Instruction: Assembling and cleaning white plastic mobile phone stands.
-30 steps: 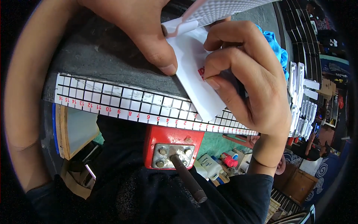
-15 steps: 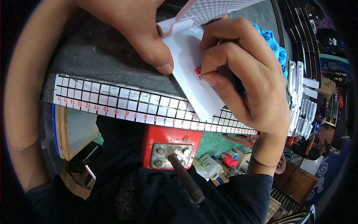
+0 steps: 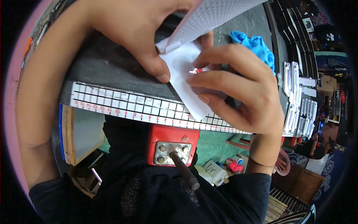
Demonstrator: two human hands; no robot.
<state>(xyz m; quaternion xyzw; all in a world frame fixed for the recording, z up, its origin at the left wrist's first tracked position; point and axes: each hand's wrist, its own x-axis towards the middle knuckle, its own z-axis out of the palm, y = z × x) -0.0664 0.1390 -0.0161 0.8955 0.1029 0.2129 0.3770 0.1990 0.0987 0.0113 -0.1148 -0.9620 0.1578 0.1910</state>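
A white sheet-like piece (image 3: 175, 61) with a small red-and-white mark (image 3: 195, 71) lies at the bench edge, its lower corner over the ruler strip. From its far end rises a pale panel with a dotted grid (image 3: 220, 15). My left hand (image 3: 130, 37) is closed on the piece, the thumb pressing its left edge; the other fingers are mostly hidden behind the panel. My right hand (image 3: 242, 86) is over the piece, fingers bent and apart. Its fingertips are around the red-and-white mark, apparently touching the surface. Nothing shows held in it.
A white ruler strip (image 3: 134, 108) with red numerals runs along the dark bench edge. Beyond my right hand lies a crumpled blue cloth (image 3: 255, 46). White moulded parts (image 3: 298, 100) stand at the right. A red clamp-like block with a bolted plate (image 3: 173, 147) and rod is below.
My right hand's fingers have spread from a pinch beside the red mark to rest around it. The dotted panel leans more to the left. The whole view has shifted a little.
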